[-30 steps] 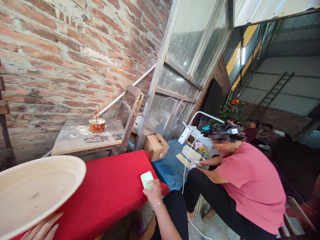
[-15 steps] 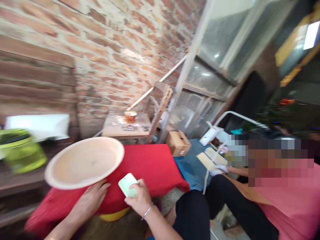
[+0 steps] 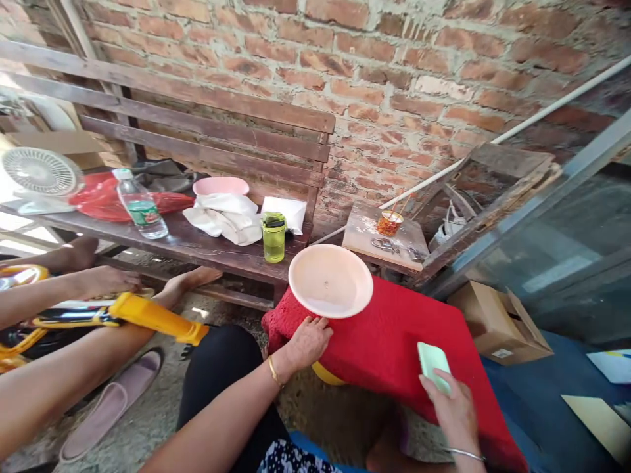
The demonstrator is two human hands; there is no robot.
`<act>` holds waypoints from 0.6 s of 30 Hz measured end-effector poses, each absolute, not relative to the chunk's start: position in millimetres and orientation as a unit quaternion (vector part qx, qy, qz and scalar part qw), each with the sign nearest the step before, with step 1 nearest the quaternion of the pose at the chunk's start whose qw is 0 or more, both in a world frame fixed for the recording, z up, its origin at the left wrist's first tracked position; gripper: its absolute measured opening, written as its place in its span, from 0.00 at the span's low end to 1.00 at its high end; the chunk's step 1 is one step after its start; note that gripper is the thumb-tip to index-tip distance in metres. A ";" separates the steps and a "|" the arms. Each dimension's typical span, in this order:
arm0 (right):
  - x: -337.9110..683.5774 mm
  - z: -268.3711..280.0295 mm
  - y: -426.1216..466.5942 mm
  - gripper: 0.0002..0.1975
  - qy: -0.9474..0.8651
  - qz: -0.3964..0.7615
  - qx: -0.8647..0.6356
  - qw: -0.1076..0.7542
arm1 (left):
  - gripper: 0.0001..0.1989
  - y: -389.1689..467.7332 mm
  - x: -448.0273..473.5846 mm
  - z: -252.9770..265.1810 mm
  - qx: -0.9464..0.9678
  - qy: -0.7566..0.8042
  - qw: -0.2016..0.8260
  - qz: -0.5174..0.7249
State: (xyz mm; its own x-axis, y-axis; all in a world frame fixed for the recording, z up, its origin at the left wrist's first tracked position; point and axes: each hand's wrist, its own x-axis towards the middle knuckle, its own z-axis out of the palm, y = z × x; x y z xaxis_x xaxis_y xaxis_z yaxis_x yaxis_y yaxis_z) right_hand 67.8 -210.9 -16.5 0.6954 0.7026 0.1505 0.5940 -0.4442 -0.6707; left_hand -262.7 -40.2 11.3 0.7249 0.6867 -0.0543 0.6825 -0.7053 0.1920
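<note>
A wide, shallow cream basin (image 3: pixel 329 282) sits at the left end of a red cloth (image 3: pixel 389 328). My left hand (image 3: pixel 306 338) is at its near rim, fingers extended and lying against the edge; whether they touch the rim or the cloth beneath is hard to tell. A bracelet circles that wrist. Over the right part of the cloth, my right hand (image 3: pixel 451 401) grips a flat pale green rectangular object (image 3: pixel 434 366) with rounded corners, thumb on one side. Its exact kind does not show. The basin's inside looks bare apart from a small mark at its bottom.
A wooden bench (image 3: pixel 217 243) holds a yellow-green cup (image 3: pixel 273 238), white cloth (image 3: pixel 224 217), a water bottle (image 3: pixel 142 207) and a fan (image 3: pixel 42 172). Beyond the basin, a small table (image 3: pixel 359 240) carries a patterned tub (image 3: pixel 389 224). A cardboard box (image 3: pixel 493 322) stands right. Another person's legs and hand occupy the left.
My view has swung left, bringing in the bench and a person at left, while the person in pink has left view. The pale green object has moved right, away from the basin.
</note>
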 end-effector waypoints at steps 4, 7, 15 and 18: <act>-42.0 -11.3 -154.7 0.16 -0.511 0.163 -0.752 0.384 | 0.11 -36.7 -263.1 11.5 0.918 0.383 0.102 0.019; -91.4 -13.5 -130.9 0.14 -0.585 0.193 -0.702 0.357 | 0.12 -34.9 -264.7 7.3 0.914 0.391 0.105 0.033; 19.6 -13.5 -166.3 0.19 -0.452 0.117 -0.810 0.355 | 0.11 -33.1 -267.8 3.5 0.912 0.396 0.093 0.052; 93.3 -6.8 -211.5 0.16 -0.355 0.073 -0.870 0.335 | 0.10 -33.3 -263.8 4.5 0.918 0.382 0.087 0.058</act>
State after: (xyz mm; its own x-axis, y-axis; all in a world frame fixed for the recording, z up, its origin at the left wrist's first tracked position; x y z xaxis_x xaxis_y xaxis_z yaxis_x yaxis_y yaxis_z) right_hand 93.3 -211.5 -6.8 0.7372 0.6666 0.1105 0.5685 -0.5234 -0.6347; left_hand -263.8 -33.3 4.5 0.7009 0.7122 0.0391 0.6921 -0.6924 0.2041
